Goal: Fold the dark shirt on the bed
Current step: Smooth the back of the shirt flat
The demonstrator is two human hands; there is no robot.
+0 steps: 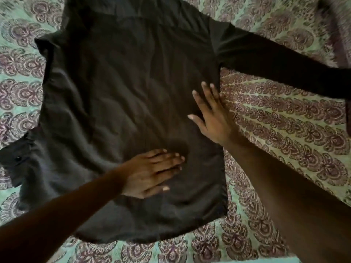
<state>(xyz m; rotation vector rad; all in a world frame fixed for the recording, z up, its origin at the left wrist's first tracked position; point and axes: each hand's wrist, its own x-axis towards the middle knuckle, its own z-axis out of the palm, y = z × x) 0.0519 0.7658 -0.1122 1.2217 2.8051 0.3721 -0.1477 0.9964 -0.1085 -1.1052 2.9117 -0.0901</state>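
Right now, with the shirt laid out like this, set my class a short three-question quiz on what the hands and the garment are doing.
1. True or false: both hands lie flat with straight fingers on the dark shirt.
2. Which sleeve stretches straight out across the patterned bedcover? A) the sleeve on the person's right B) the sleeve on the person's left
3. Fill in: the right hand rests near the shirt's ____ side edge.

Key
1. True: the left hand and the right hand both press flat.
2. A; the left one lies crumpled.
3. right
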